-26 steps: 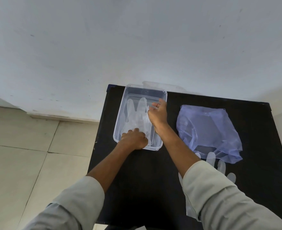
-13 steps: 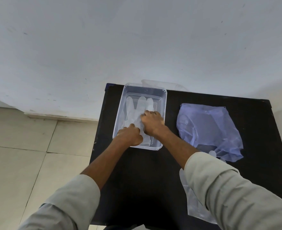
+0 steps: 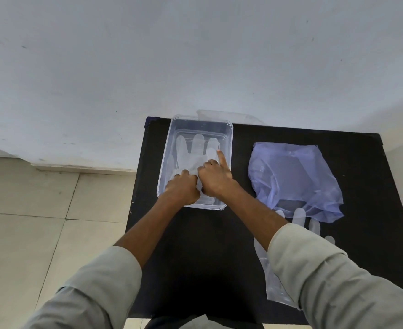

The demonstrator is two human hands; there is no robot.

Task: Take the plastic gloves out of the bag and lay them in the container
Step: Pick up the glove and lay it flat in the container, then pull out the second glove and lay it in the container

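Note:
A clear plastic container (image 3: 230, 138) stands at the table's back left. One transparent plastic glove (image 3: 196, 148) lies flat inside it, fingers pointing away from me. My left hand (image 3: 182, 189) is curled into a fist and presses on the glove's cuff end. Beside it, my right hand (image 3: 215, 178) rests knuckles-down on the glove's palm, index finger stretched along the right side. A crumpled bluish plastic bag (image 3: 290, 176) lies to the right. A second transparent glove (image 3: 299, 216) lies on the table in front of the bag, partly hidden by my right sleeve.
The black table (image 3: 195, 233) stands against a white wall. Its left edge drops to a tiled floor (image 3: 29, 222). A clear lid (image 3: 221, 114) leans behind the container at the wall.
My right hand came back from the container's far right side to the glove's middle, then stretched its index finger out. My left hand stayed on the cuff.

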